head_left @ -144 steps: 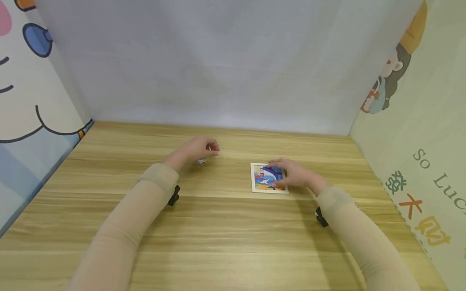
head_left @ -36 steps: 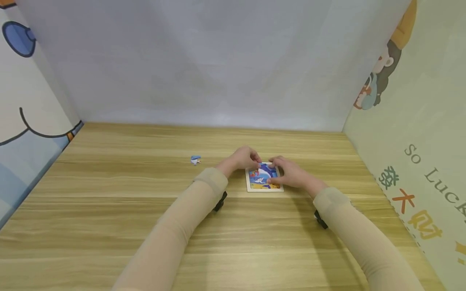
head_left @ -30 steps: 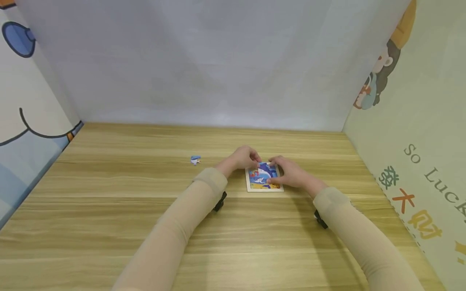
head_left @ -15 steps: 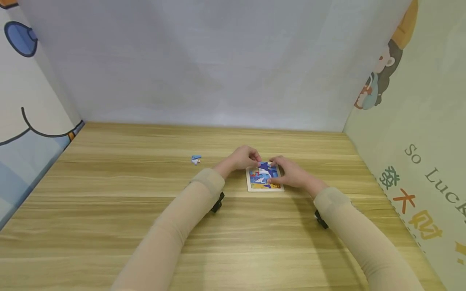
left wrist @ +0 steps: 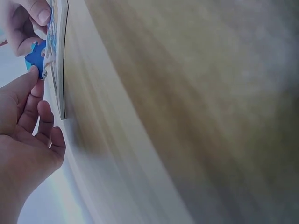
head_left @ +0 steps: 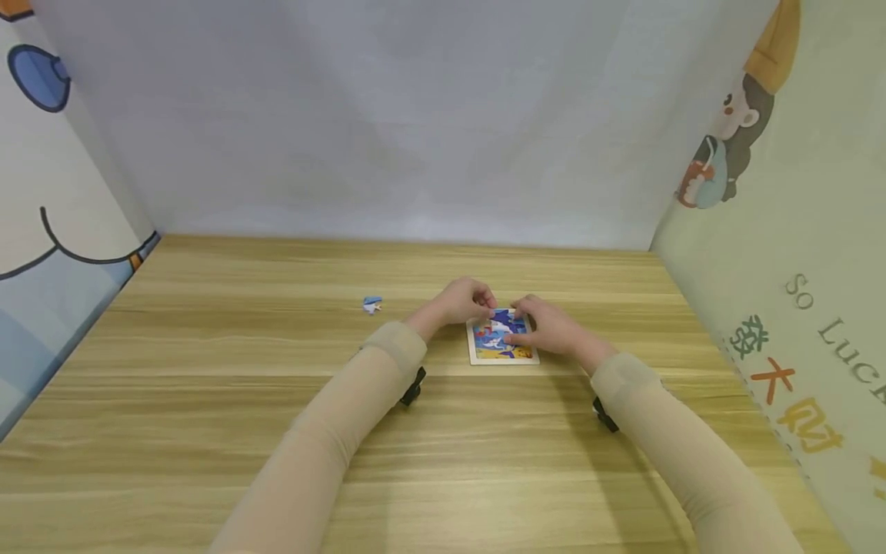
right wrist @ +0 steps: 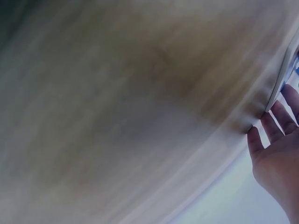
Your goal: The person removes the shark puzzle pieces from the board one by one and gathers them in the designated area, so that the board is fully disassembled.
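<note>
A square jigsaw puzzle (head_left: 504,352) in a white frame lies flat on the table, its picture a colourful sea scene. At its upper left corner my left hand (head_left: 460,300) pinches a blue puzzle piece (left wrist: 35,59) between thumb and index finger. That piece is tilted, close over the board in the left wrist view. From the right, my right hand (head_left: 556,327) rests on the puzzle with thumb on the picture and fingers spread at the top and right edge. The right wrist view shows its fingertips (right wrist: 276,106) along the frame (right wrist: 281,74).
A loose blue and white puzzle piece (head_left: 371,305) lies on the wooden table (head_left: 415,462), left of the board. A pale curtain (head_left: 415,123) stands behind the table, and printed panels flank it on both sides.
Since the oldest frame, my left hand has come from the loose piece at left to the puzzle's upper left corner. Lately, my right thumb has shifted slightly up and left on the picture.
</note>
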Tool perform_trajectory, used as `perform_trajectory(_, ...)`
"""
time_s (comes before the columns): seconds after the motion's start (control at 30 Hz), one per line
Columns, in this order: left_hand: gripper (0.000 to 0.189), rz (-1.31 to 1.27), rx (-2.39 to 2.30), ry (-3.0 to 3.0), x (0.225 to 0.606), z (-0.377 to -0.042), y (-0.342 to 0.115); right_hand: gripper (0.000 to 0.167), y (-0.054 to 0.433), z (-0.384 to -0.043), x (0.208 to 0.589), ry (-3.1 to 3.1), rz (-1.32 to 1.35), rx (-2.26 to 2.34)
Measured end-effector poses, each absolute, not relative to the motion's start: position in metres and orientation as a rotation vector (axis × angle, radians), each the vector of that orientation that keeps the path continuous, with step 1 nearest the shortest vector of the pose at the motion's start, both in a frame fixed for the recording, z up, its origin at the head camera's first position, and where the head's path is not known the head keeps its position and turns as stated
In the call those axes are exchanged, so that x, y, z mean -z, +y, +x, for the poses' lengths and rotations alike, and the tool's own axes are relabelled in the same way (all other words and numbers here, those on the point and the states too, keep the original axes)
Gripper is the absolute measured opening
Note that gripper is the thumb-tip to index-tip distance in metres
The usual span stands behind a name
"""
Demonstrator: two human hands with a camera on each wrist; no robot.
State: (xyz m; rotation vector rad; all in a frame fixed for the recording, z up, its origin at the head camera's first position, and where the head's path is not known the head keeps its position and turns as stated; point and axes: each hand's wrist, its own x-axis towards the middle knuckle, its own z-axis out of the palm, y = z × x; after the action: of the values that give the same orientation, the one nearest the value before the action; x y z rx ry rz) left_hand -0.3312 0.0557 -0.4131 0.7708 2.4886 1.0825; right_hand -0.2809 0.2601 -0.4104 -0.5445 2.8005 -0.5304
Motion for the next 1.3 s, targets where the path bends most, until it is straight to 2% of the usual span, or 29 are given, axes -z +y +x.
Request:
perform_trajectory(0.53,0.007,0.782,-1.028,2.468,0.42,-0.336,0.06,0.069,0.26,-0.285,0.416,2.812,-0.57,0.541)
perform_trajectory(0.93,0.003,0.839,-0.947,2.493,0.415,-0.337,0.063,0.05,0.259,-0.285,0.414,2.816,-0.567,0.567)
perform_trajectory(1.07,0.006,0.827,-1.025,2.503,0.415,-0.34,0.058,0.051,0.258,-0.284,0.414,2.811,-0.568,0.57)
perform_trajectory(1.2,0.001,0.864,-1.068,2.473,0.415,-0.344,0.053,0.053,0.26,-0.284,0.415,2.817,-0.57,0.566)
perform_trajectory(1.3,0.007,0.895,-1.095,2.43,0.413,-0.344,0.049,0.054,0.26,-0.283,0.416,2.823,-0.568,0.559)
